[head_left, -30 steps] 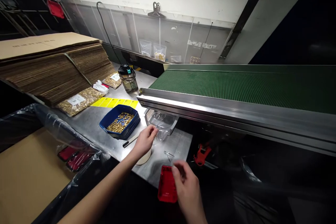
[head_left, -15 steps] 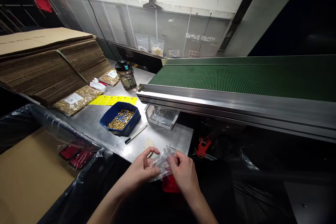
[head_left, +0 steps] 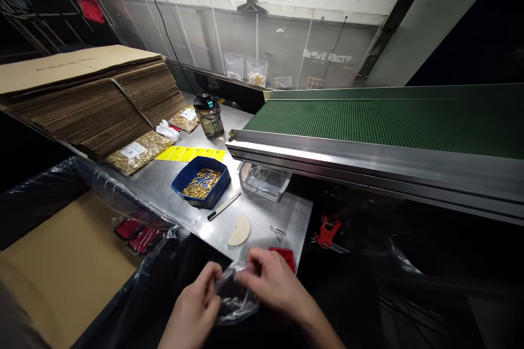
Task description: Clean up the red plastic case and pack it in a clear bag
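A clear plastic bag (head_left: 237,311) is stretched between my two hands, just off the table's front edge. My left hand (head_left: 192,305) pinches its left side between thumb and fingers. On the upper right, my right hand (head_left: 276,283) grips the bag with bent fingers, slightly blurred. Beyond the right hand, a red object (head_left: 285,255) shows in part at the table edge; the hand covers the rest. A small thin metal item (head_left: 277,230) and a beige, partly round flat disc (head_left: 239,230) lie on the metal tabletop nearby.
A blue bin (head_left: 180,188) holds small brass-coloured pieces, with a pen (head_left: 224,206) in front. Behind are a drink bottle (head_left: 209,117) and yellow labels (head_left: 190,154). Stacked cardboard (head_left: 102,103) stands left, above a plastic-lined box (head_left: 73,262). A green conveyor (head_left: 347,125) runs right.
Both hands have come down and nearer to me with the bag, which is now spread wider. The disc, metal item and red object show more. The view has shifted slightly left.
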The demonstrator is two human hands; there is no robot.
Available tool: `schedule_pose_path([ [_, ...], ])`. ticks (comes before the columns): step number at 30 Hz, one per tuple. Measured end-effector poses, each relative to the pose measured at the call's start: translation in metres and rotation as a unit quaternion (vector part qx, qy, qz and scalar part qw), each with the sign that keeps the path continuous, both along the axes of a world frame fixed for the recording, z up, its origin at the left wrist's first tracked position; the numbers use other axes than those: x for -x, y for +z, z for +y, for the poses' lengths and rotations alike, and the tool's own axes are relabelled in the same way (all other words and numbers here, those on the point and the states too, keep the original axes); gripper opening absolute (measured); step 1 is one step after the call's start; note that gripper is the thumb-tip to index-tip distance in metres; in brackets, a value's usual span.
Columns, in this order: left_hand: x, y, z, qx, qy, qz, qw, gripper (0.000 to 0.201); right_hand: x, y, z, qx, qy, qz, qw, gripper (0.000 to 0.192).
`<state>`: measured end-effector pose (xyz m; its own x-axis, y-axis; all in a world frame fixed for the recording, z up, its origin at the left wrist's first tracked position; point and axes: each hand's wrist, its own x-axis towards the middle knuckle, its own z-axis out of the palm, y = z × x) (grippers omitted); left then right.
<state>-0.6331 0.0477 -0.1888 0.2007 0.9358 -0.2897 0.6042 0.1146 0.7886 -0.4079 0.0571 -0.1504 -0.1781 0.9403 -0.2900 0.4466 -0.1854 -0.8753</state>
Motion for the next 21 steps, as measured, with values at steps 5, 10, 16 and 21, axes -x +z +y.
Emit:
schedule_pose_path([
  [5,0.046,-0.037,-0.020,0.186,0.064,-0.175,0.965,0.032,-0.073,-0.020,-0.025,-0.105,0.066,0.024,0.992,0.039],
  [10,0.032,-0.054,-0.027,0.267,0.085,-0.224,0.933,0.060,-0.110,-0.071,-0.033,-0.195,0.183,-0.196,0.943,0.047],
  [16,0.002,-0.047,-0.017,0.251,0.104,-0.225,0.936,0.063,-0.109,-0.092,-0.036,-0.241,0.235,-0.223,0.915,0.020],
  [21,-0.002,-0.049,-0.018,0.225,0.132,-0.228,0.938,0.063,-0.114,-0.100,-0.048,-0.270,0.253,-0.231,0.900,0.023],
])
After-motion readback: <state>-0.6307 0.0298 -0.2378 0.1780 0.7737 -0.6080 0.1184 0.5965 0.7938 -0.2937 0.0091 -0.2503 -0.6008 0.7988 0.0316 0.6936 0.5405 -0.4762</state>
